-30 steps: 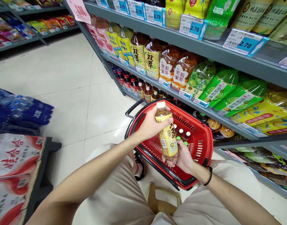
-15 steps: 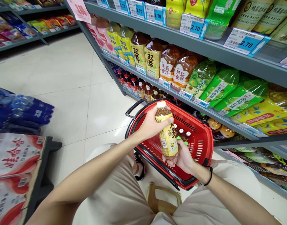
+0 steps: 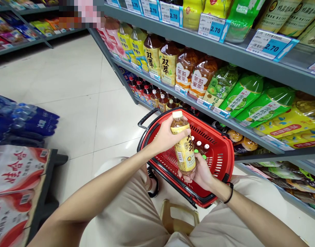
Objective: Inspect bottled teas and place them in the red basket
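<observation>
A tea bottle (image 3: 183, 147) with a yellow label and a cream cap is held slightly tilted over the red shopping basket (image 3: 157, 132). My left hand (image 3: 167, 134) wraps round its upper part, thumb across the label. Around the bottle's base close the fingers of my right hand (image 3: 198, 173), which supports it from below. Inside the basket, partly hidden behind the bottle and my right hand, stand several small bottles (image 3: 198, 144) with white and green caps.
The drinks shelf (image 3: 157, 82) with several rows of bottles runs along the right. Shrink-wrapped water packs (image 3: 31, 120) and red-and-white cartons (image 3: 15, 171) on a dark pallet (image 3: 51, 178) stand at left. A beige stool (image 3: 176, 218) shows between my legs.
Both hands and the bottle stay nearly in place. The pink sign at the shelf's upper left end now appears pixelated.
</observation>
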Tool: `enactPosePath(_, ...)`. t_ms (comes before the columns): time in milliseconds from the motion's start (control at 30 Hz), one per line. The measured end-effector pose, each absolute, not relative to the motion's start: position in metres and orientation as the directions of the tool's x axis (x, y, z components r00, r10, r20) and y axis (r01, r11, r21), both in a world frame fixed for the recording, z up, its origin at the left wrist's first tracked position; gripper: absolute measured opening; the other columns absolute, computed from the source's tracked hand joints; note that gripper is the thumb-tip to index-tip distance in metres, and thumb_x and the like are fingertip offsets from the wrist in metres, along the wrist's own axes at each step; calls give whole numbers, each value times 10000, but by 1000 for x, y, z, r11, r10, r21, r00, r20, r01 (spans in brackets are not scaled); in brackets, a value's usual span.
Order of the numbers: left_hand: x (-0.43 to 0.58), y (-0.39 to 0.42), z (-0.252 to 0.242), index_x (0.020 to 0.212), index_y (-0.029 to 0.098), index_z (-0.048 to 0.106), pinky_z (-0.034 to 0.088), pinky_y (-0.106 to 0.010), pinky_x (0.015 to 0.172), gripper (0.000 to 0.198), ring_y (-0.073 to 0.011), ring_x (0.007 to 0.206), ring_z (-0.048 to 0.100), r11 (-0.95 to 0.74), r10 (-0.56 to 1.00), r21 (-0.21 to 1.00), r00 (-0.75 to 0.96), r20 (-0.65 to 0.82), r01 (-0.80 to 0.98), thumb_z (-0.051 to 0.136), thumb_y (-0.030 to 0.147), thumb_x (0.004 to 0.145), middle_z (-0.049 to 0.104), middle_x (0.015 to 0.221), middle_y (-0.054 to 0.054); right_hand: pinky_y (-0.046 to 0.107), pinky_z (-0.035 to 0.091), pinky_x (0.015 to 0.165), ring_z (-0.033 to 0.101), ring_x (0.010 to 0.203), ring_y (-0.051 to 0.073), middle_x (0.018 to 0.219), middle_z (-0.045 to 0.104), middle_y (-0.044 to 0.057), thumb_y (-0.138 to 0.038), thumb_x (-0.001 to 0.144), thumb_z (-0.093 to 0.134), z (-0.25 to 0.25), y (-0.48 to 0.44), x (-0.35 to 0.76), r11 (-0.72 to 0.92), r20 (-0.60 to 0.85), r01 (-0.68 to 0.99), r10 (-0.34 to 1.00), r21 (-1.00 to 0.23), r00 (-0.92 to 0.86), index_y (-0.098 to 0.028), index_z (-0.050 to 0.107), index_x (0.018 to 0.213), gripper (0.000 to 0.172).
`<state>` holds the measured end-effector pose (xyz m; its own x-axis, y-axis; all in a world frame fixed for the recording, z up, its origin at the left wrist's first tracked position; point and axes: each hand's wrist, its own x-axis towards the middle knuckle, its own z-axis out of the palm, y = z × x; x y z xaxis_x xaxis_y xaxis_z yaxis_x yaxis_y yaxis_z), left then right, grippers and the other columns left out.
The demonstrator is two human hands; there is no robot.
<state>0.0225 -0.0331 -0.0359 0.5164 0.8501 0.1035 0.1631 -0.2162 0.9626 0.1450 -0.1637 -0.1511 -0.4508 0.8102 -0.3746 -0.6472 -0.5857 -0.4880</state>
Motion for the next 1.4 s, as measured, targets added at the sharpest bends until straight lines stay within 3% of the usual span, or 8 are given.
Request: enactPosePath(1400, 23, -34, -35, 1121, 137, 595, 569, -299, 801, 433, -143, 816, 644, -241, 845, 956, 521, 123, 165, 802, 359, 811, 682, 994, -54, 268, 338, 451, 486, 432, 162, 688, 696, 107, -541, 992, 277, -146, -164, 145, -574, -381, -653, 818, -494, -431, -88, 634, 1170, 603)
